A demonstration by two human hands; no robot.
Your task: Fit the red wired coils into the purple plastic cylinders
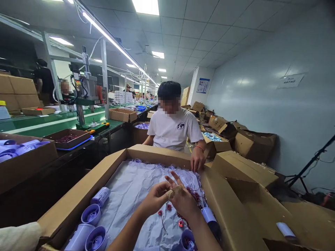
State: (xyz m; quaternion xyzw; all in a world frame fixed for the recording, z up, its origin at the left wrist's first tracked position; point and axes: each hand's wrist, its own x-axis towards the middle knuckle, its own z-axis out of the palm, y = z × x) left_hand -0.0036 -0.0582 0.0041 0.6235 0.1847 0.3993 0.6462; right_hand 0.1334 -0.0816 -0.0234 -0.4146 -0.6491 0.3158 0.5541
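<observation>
My left hand (155,196) and my right hand (185,202) meet above a large cardboard box lined with white paper (125,188). The left fingers are closed in a pinch against the right hand; what is between them, if anything, is hidden. Two fingers of my right hand stretch out and apart. Tan wrapping (178,190) shows where the hands touch. Below lie small red round parts with thin wires (180,223). Purple cup-shaped housings (96,238) line the box's left side, and another housing (187,240) lies beneath my right forearm.
A person in a white T-shirt (169,129) stands across the box, one hand (198,159) at its far right corner. Left is a green workbench (34,124) with a press machine (87,89) and a tray of red parts (68,136). Cardboard boxes (251,143) pile up at right.
</observation>
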